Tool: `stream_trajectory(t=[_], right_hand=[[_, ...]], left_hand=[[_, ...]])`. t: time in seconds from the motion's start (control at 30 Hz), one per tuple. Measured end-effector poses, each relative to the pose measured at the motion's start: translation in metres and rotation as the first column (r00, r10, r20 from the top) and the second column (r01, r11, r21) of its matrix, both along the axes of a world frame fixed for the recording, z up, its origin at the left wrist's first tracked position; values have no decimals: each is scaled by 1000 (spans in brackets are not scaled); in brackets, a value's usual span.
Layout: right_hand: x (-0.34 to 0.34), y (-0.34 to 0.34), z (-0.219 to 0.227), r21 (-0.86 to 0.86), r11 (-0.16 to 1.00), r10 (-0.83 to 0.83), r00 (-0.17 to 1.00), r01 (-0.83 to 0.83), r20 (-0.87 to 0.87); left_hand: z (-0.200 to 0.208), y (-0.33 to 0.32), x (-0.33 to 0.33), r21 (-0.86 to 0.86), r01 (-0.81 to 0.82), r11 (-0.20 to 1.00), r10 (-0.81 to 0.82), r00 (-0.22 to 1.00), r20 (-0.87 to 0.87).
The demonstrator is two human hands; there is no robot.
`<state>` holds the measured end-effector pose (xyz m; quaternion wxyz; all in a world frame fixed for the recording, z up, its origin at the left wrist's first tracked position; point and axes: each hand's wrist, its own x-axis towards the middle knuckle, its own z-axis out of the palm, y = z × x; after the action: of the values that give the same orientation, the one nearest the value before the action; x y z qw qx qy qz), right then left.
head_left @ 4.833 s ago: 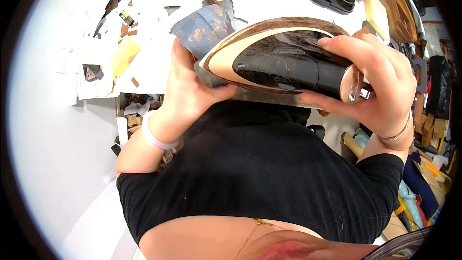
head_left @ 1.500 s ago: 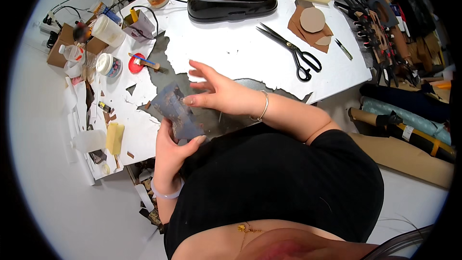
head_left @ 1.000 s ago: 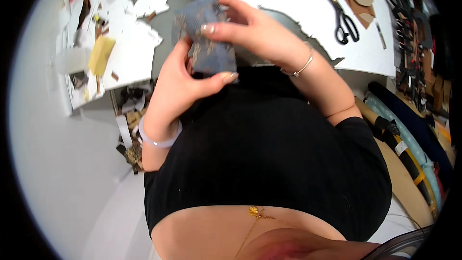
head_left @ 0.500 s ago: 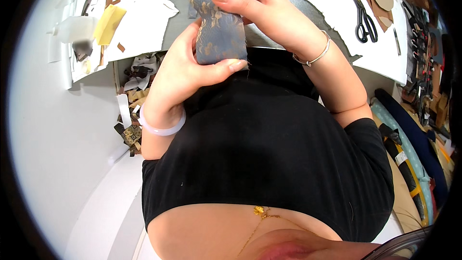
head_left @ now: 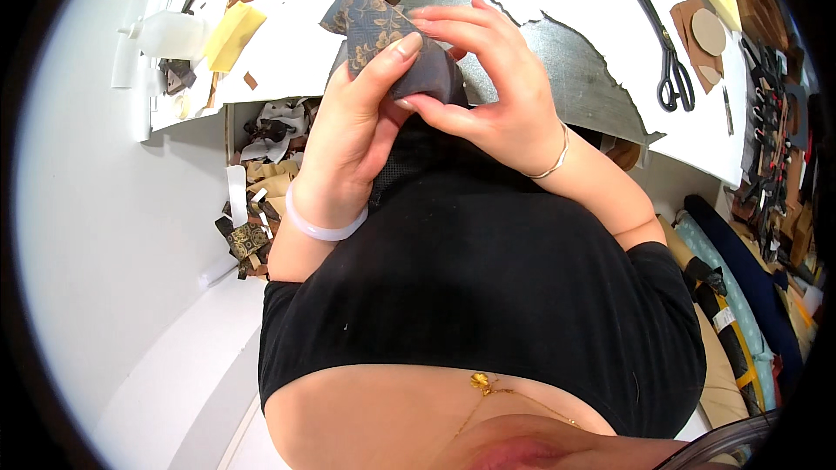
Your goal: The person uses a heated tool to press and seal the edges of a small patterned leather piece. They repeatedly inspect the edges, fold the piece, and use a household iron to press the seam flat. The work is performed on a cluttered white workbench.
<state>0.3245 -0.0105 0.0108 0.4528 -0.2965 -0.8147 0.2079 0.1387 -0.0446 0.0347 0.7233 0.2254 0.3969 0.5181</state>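
Observation:
A blue-grey fabric piece with gold flowers [head_left: 373, 24] is up in front of my chest, near the table's front edge. My left hand [head_left: 355, 122] is closed on it, thumb pressed flat across the patterned face and fingers hidden behind. The piece is bent, so a plain dark part [head_left: 428, 74] curves out at its lower right. My right hand [head_left: 509, 91] grips this side, thumb at the lower edge and fingers arched over the top, their tips slightly blurred.
Long black scissors [head_left: 669, 78] lie on the white, ragged-edged table sheet at right, beside brown and round tan pieces [head_left: 707, 33]. At left are a translucent bottle [head_left: 170, 35] and a yellow piece [head_left: 235, 35]. Scraps [head_left: 248, 239] fill a spot below the table; fabric rolls [head_left: 736, 270] stand at right.
The fabric piece has gone from flat and upright to bent and tilted. My left thumb has moved onto its face, and my right thumb has come down to its lower edge.

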Motion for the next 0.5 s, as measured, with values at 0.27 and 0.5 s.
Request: stream_trajectory(t=[0.27, 0.5], right_hand=[[-7, 2, -7, -243, 968, -17, 955, -58, -296], [2, -1, -4, -601, 748, 78, 937, -281, -341]], left_hand=[[0, 1, 6, 59, -106, 993, 105, 994, 24], [-7, 2, -7, 61, -36, 998, 26, 986, 163]])
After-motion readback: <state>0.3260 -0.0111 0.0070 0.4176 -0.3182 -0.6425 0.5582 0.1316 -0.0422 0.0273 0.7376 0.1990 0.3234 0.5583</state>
